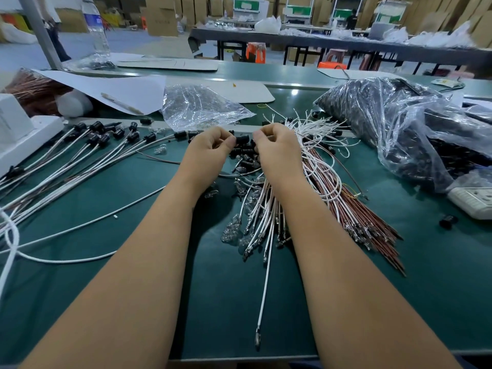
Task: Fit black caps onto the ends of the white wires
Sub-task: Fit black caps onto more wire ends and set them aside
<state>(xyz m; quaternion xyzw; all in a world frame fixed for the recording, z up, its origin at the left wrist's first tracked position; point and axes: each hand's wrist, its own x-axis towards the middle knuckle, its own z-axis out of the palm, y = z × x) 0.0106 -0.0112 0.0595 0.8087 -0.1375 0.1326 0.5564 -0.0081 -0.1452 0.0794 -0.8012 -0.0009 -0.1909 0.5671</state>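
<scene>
A black cap (242, 140) is pinched in the curled fingers of the left hand (210, 147) and held facing the right hand (277, 145), whose fingers are curled, apparently round a wire end, just above the loose caps (243, 155), with the white wires (269, 217) kept near and right for easy reach.

Bare green mat (127, 275) near left — wire bundle (319, 187) right.

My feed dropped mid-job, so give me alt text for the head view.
Two bare hands meet over a green worktable: the left hand pinches a black cap, and the right hand, fingers curled, seems to hold a wire end against it. Capped white wires fan out to the left; a bundle of uncapped white and brown wires lies on the right, beside a plastic bag of black caps.
</scene>
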